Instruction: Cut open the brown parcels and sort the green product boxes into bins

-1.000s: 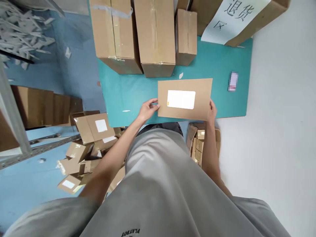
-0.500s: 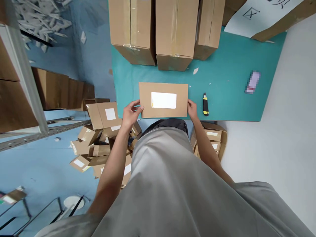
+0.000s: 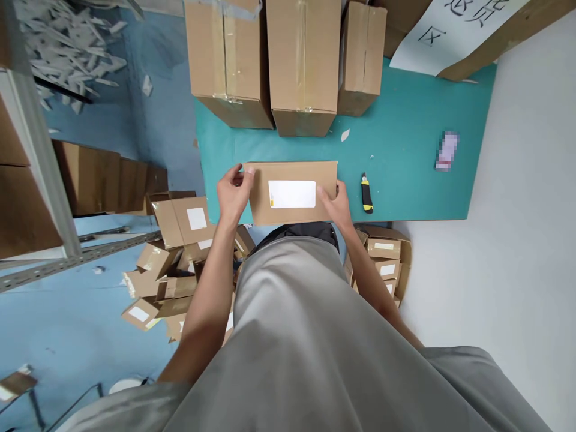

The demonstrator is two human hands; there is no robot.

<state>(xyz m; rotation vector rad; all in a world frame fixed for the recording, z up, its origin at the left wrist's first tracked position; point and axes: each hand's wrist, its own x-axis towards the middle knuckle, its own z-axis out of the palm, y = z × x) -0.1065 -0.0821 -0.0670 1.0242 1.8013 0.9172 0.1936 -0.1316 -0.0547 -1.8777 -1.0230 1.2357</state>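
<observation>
A flat-topped brown cardboard box with a white label lies at the front edge of the green table. My left hand grips its upper left corner, thumb on top and the other fingers curled at the side. At the right end, my right hand clasps the box, its thumb on the top face near the label and its fingers round the edge. Just right of that hand rests a black and yellow box cutter.
Three large taped boxes stand at the table's back. A paper sheet with handwriting and a blurred pinkish item are on the right. Several small boxes are heaped on the floor left; an open carton of boxes stands below right.
My left hand has slid up to the box's upper left corner. My right thumb has moved onto the top face. The whole view has shifted slightly.
</observation>
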